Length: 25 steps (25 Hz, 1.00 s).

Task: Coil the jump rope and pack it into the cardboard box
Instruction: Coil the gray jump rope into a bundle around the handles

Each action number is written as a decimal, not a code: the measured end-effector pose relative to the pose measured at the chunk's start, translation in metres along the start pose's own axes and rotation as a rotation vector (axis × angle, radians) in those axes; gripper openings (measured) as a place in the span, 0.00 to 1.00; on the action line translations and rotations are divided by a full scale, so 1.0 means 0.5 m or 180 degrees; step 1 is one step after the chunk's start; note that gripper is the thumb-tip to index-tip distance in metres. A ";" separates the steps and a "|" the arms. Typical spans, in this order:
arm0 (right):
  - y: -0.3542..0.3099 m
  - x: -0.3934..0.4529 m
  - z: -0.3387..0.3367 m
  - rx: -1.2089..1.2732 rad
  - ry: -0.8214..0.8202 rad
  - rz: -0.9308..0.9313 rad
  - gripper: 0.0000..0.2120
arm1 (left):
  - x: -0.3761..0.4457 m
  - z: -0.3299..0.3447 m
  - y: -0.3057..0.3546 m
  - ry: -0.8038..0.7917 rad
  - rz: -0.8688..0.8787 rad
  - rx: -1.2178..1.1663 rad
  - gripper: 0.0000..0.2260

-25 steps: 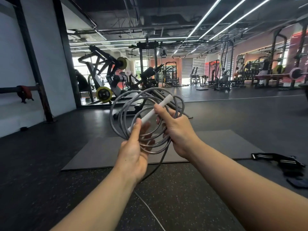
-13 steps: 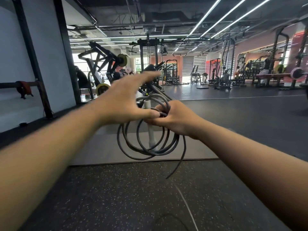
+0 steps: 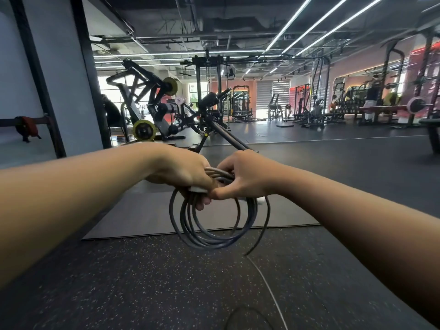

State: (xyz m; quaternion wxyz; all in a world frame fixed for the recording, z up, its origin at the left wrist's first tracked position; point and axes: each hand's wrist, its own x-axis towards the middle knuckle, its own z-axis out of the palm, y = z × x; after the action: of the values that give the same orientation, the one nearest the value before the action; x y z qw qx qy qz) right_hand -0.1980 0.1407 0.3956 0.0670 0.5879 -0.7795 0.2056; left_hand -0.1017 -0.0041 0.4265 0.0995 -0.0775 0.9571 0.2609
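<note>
The grey jump rope hangs in several loops below both hands at the centre of the head view. My left hand is closed over the top of the coil and over a white handle, whose end shows under the fingers. My right hand grips the top of the same coil from the right, thumb touching the left fingers. A loose rope end trails down on the right. A bit of the second white handle peeks out under my right hand. No cardboard box is in view.
A grey exercise mat lies on the speckled black rubber floor just beyond my hands. Weight machines and racks stand further back. A wall is at left. A thin white line crosses the floor.
My left hand, spread open above the coil half a second ago, has come down and closed on the coil's top and the white handle. The coil now hangs lower.
</note>
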 end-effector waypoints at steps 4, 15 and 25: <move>0.026 -0.021 -0.029 0.0535 -0.0117 0.0342 0.27 | -0.007 0.011 -0.025 0.0022 0.0166 -0.0376 0.15; 0.193 -0.132 -0.057 0.1910 0.0297 0.1421 0.20 | -0.072 -0.045 -0.167 0.0907 0.0498 -0.2531 0.17; 0.049 -0.012 0.060 0.4080 0.0961 0.0856 0.40 | 0.017 0.087 -0.054 0.2601 0.1170 -0.4632 0.12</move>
State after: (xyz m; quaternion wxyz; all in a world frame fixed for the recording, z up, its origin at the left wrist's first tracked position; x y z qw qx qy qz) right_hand -0.2154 0.1394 0.3604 -0.2132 0.3740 -0.5519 0.7142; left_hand -0.0980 -0.0056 0.3747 -0.3719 -0.0536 0.5094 0.7742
